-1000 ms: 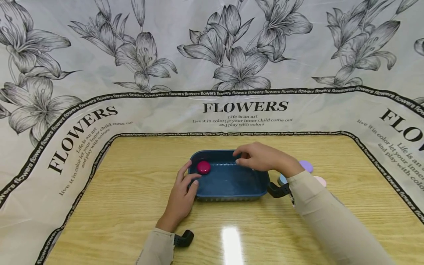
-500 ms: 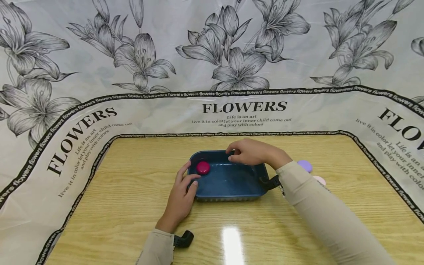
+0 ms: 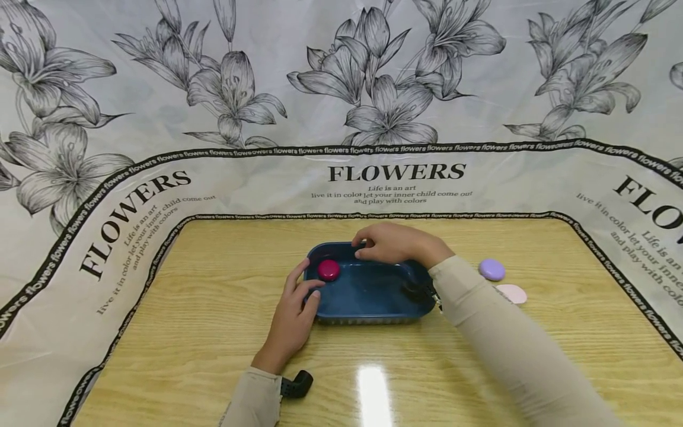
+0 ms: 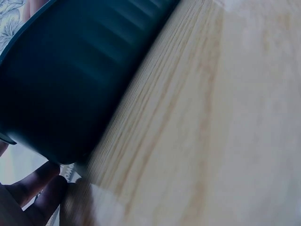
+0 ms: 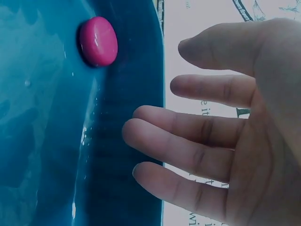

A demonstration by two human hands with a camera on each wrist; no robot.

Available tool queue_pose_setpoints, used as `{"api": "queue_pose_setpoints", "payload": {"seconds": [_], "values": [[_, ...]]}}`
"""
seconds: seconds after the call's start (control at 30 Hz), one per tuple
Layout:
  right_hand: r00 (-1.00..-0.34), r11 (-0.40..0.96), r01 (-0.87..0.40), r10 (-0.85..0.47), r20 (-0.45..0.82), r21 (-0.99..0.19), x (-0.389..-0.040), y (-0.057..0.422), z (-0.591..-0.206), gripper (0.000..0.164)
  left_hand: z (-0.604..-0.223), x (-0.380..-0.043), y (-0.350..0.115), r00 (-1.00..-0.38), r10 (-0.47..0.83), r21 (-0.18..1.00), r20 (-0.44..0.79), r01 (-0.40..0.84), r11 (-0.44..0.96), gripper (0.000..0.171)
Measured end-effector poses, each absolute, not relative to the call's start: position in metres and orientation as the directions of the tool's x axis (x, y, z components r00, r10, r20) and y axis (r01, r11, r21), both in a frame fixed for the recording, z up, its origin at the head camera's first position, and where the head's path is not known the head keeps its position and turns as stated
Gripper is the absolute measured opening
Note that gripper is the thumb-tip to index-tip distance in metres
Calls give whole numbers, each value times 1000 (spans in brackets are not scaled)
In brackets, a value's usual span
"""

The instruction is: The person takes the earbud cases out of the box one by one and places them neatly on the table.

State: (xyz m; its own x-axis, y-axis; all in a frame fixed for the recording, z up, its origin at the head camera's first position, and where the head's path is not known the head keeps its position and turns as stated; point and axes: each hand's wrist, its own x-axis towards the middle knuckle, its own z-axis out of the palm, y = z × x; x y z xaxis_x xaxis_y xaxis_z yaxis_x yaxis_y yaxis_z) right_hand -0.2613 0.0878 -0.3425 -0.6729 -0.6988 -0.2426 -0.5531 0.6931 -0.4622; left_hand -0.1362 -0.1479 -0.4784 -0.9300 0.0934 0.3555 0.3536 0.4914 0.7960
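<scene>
A dark blue rectangular plastic tub (image 3: 373, 317) stands on the table with a glossy magenta disc (image 3: 328, 270) inside, at its left back. My left hand (image 3: 290, 314) rests at the tub's left end, its fingers spread along the rim. In the left wrist view, fingertips (image 4: 49, 188) are at the tub's lower corner. My right hand (image 3: 392, 243) is over the tub's back rim and holds nothing. The right wrist view shows its palm and spread, slightly bent fingers (image 5: 178, 150), apart from the disc.
To the right of the tub, a lilac disc (image 3: 492, 270) and a pale pink disc (image 3: 512, 293) lie on the wooden table (image 3: 213, 308), close to the right sleeve (image 3: 496, 320). A floral cloth (image 3: 256, 184) hangs along the table's back and sides.
My right hand has moved left along the tub's back rim. Its sleeve now hides a light blue disc seen earlier and uncovers more of the lilac one. My left hand stays put.
</scene>
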Motion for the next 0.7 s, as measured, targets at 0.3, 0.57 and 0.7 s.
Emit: {"api": "queue_pose_setpoints", "payload": {"seconds": [0.3, 0.57, 0.7], "values": [[-638, 666, -586, -731, -243, -462, -264, 72, -346, 38, -477, -136, -148, -930, 94, 794, 356, 354, 495, 26], [-626, 663, -608, -738, -250, -436, -268, 57, -356, 36, -477, -137, -148, -927, 92, 787, 363, 357, 502, 26], [-633, 678, -617, -729, -259, -398, -269, 50, -359, 36, -478, -137, -149, -925, 91, 784, 369, 362, 504, 26]]}}
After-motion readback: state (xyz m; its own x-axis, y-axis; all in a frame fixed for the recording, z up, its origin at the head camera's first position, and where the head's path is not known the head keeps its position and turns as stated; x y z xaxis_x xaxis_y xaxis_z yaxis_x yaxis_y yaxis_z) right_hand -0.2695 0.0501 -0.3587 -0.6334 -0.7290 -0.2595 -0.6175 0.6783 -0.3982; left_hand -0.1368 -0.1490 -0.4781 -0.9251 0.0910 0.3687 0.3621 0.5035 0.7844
